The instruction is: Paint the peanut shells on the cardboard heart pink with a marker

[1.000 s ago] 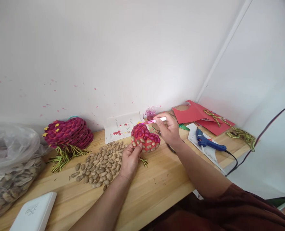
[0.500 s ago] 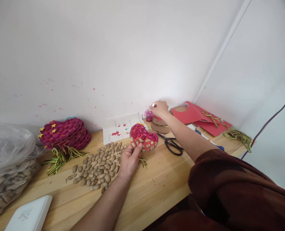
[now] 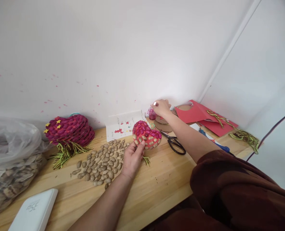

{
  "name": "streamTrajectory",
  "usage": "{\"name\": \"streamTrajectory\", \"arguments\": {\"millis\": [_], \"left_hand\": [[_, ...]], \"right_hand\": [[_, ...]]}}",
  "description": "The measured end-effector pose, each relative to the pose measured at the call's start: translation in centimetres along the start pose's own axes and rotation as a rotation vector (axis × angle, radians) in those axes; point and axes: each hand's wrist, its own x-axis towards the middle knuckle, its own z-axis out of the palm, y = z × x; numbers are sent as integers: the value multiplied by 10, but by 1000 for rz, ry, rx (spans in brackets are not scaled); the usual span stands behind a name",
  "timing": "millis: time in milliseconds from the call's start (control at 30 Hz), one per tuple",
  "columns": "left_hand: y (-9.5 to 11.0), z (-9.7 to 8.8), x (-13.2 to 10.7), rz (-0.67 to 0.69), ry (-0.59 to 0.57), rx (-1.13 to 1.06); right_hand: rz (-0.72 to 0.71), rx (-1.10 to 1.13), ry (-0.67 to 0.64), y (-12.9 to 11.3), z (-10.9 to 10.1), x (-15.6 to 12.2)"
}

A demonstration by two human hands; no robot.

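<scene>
In the head view, the left hand [image 3: 133, 158] pinches the lower left edge of a rounded red piece [image 3: 145, 128], thumb on its face and fingers mostly hidden behind. The piece sits just beyond that grip, its peanuts painted glossy pink toward the top and bare near the thumb. Up and to the right of this grip, the right hand [image 3: 162, 108] closes around a white-handled brush [image 3: 155, 103], just above the small cup [image 3: 152, 115] of pink paint.

An overloaded brush could drip onto the white sheet [image 3: 111, 132] beside the cup, and a knock could tip the cup. The left thumb, so near wet paint, might smear it if it slides.

A second ago the brush was at the piece's top edge; now it is at the cup, and the scissors [image 3: 177, 146] right of the left grip are uncovered. The left pinch is unchanged.
</scene>
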Motion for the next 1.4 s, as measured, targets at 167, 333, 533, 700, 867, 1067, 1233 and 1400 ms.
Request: {"name": "streamTrajectory", "arguments": {"millis": [167,333,533,700,867,1067,1233,1400], "left_hand": [[4,2,-2,2,6,-8],[8,5,-3,-2,-1,-20],[10,6,-2,-32,9,-38],[11,7,-4,-45,6,-73],[17,10,-7,-72,2,-112],[25,13,-10,-117,-1,-110],[24,12,-10,-114,-19,-93],[24,10,-10,-101,-31,-74]], "right_hand": [[-43,22,8,3,-2,-5],[-46,57,59,5,-13,-11],[-46,513,329,13,-39,-49],[-264,943,247,-4,-54,-112],[-424,851,291,-21,-45,-154],[-574,711,396,-17,-34,-158],[-608,697,386,-16,-35,-158],[-642,677,393,-18,-37,-161]]}}
